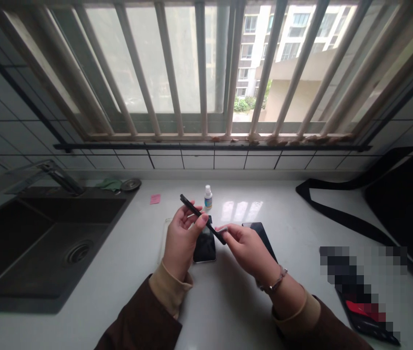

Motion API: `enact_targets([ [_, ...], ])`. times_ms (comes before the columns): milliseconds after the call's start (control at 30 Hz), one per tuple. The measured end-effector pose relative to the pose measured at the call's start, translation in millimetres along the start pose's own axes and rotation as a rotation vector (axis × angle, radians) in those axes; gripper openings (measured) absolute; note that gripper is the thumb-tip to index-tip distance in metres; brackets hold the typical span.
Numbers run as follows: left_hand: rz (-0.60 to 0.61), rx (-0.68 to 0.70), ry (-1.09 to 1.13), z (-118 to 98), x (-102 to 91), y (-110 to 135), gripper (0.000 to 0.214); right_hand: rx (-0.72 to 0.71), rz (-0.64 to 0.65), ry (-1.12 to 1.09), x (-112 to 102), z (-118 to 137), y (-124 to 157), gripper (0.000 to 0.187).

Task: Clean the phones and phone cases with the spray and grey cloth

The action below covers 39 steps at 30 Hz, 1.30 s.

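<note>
Both hands hold a thin dark phone (199, 215) edge-on above the white counter (228, 301). My left hand (181, 238) grips its middle with fingers curled round it. My right hand (245, 245) pinches its near end. Below them a second dark phone (205, 249) lies flat on the counter. Another dark flat piece (260, 232) lies just right of my right hand. A clear phone case (163, 238) shows partly behind my left hand. A small white dropper bottle (208, 197) stands upright behind the phones.
A dark sink (46, 243) with a tap (60, 176) fills the left. A pink note (155, 199) and a green cloth (110, 183) lie near it. A black bag with a strap (392, 204) sits at the right. A barred window (206, 73) stands behind.
</note>
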State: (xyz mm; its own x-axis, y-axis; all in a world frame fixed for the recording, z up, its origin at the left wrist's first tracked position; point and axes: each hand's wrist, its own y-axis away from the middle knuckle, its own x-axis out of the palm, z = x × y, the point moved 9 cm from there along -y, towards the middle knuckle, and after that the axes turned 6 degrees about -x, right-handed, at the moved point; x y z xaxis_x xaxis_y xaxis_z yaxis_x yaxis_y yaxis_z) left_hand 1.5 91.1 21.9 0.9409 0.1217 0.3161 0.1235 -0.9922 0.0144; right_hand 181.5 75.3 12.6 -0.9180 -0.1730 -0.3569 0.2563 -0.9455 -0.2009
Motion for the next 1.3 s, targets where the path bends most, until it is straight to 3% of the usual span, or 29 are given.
enact_targets([
  [133, 0.011, -0.064, -0.032, 8.2, 1.6, -1.8, 0.062, -0.038, 0.036, 0.096, 2.2, 5.0, 1.7, 0.026],
  [467, 0.087, 0.026, -0.116, -1.3, 12.1, 4.5, 0.068, -0.063, 0.029, 0.292, 0.4, 8.9, 1.1, 0.022],
  [733, -0.032, 0.073, -0.093, -9.1, 4.4, 4.0, 0.068, -0.065, -0.016, 0.239, -9.2, 19.7, 3.8, 0.023],
  [933, -0.013, 0.060, -0.102, -7.8, 4.6, 2.4, 0.069, -0.022, -0.085, -0.040, -12.9, 5.9, 2.5, 0.027],
  [1167, 0.064, -0.017, -0.237, 1.5, 16.1, 6.9, 0.076, 0.086, -0.114, -0.795, 3.7, -3.0, 2.3, 0.028],
  [1300, 0.112, -0.031, -0.302, 5.9, 20.7, 9.2, 0.076, 0.107, -0.171, -0.926, 2.2, 0.2, 0.5, 0.031],
])
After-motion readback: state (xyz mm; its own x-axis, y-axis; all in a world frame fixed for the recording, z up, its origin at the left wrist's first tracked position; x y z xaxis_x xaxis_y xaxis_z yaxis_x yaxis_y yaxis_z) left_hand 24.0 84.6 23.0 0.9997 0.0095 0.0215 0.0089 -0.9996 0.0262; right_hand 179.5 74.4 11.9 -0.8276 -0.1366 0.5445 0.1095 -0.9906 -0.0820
